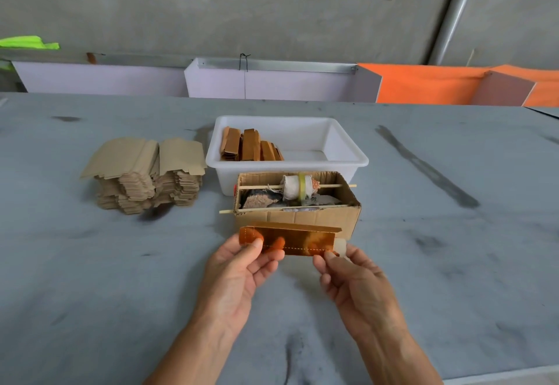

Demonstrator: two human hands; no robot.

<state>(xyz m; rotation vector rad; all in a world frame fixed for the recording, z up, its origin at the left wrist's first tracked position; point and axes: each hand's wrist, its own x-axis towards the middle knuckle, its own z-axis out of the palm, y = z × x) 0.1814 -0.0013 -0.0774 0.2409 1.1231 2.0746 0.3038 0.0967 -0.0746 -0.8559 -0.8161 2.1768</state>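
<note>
A shiny copper-coloured card blank [298, 241] with dashed fold lines is held flat above the table, just in front of a cardboard box [298, 200]. My left hand [239, 269] pinches its left end between thumb and fingers. My right hand [354, 282] pinches its right end, and a small whitish object [340, 247] shows behind those fingers. Behind the box, a white plastic tub [348, 155] holds several folded copper-coloured pieces [251, 145] stood at its left side.
A tall stack of flat tan card blanks [145, 173] sits to the left on the grey table [453, 233]. The cardboard box carries two thin wooden sticks and a cloth-wrapped roller [298, 186]. White and orange panels line the far edge.
</note>
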